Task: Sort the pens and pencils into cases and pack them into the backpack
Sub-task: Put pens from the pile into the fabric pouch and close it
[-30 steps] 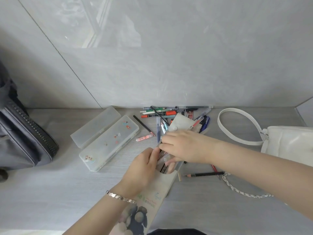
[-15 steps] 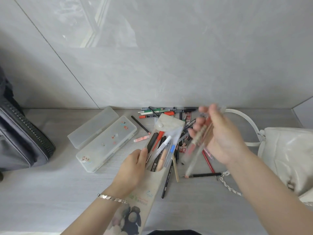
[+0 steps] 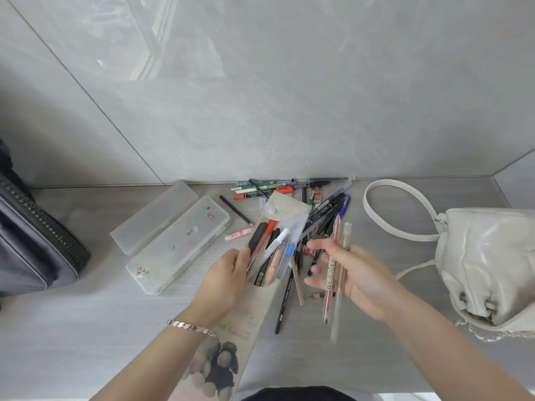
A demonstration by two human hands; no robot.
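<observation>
Right hand (image 3: pixel 356 279) carries two pens (image 3: pixel 330 273) across spread fingers, grip unclear; pouch (image 3: pixel 260 314) mouth just left, roughly parallel, left hand (image 3: pixel 223 279) gripping it.

Two frosted, translucent plastic cases (image 3: pixel 179 244) lie on a matt, wood-grained table (image 3: pixel 86 328) below glossy grey wall tiles (image 3: pixel 260 96), with a dull cloth backpack (image 3: pixel 34 256), a soft matt beige pouch (image 3: pixel 285 208), clear plastic pens (image 3: pixel 330 270), a shiny metal bracelet (image 3: pixel 191 327) and a glossy white leather-look handbag (image 3: pixel 489 256).

loose pens (image 3: pixel 327 211) beside pouch (image 3: pixel 289 208), handbag (image 3: pixel 489 256) right
</observation>
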